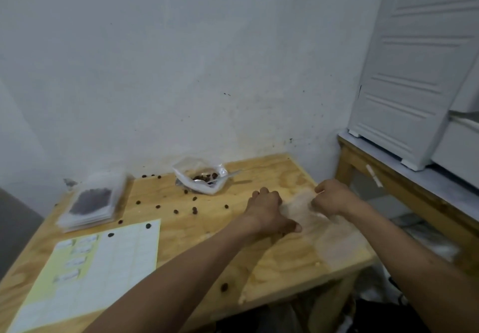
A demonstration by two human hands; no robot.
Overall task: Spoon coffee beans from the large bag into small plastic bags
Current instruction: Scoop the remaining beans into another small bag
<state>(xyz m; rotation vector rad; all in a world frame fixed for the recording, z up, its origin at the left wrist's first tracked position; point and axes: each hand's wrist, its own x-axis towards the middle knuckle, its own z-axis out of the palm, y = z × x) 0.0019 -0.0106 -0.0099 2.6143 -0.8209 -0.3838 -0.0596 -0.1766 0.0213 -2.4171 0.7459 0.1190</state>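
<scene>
Small plastic bag (298, 209) — blurred, no readable label — gripped by left hand (267, 212) and right hand (330, 199).

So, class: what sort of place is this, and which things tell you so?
Probably a plain home workroom: a plywood table against a scuffed white wall, a white plastic drawer unit beside it, beans scattered about.

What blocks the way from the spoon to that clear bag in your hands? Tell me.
Nothing visible. Bare table lies between the spoon in the large bag and the small clear bag both hands hold.
</scene>
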